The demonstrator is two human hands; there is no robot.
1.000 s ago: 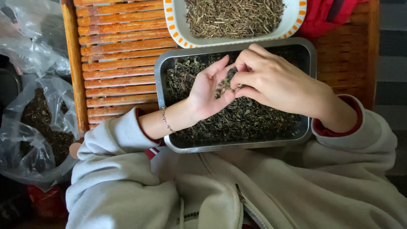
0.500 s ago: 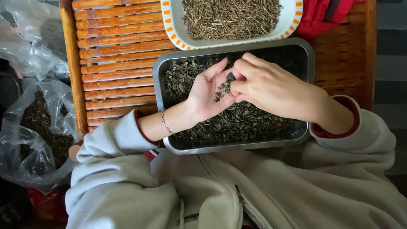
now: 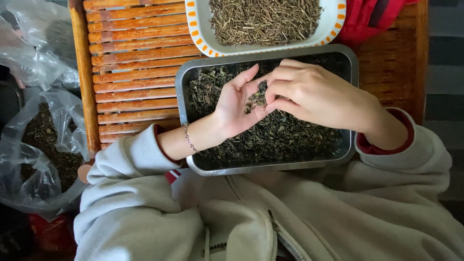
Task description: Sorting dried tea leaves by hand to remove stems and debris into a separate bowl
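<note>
My left hand [image 3: 237, 104] is cupped palm-up over a metal tray [image 3: 183, 92] full of dark dried leaves [image 3: 285, 137]. A small heap of these leaves [image 3: 255, 100] rests in its palm. My right hand [image 3: 314, 94] hovers just to the right, its fingertips pinched into that heap on the left palm. Both wrists come out of grey sleeves with red cuffs, and a thin bracelet sits on the left wrist.
A white dish with an orange-patterned rim [image 3: 203, 36] holds dried stems [image 3: 263, 19] behind the tray. Both stand on a slatted wooden tray [image 3: 130, 58]. A clear plastic bag of dark leaves [image 3: 43, 150] lies at the left. Red cloth [image 3: 372, 14] is at the top right.
The right hand's fingers have shifted slightly while picking at the leaves in the left palm. The left hand stays cupped in place.
</note>
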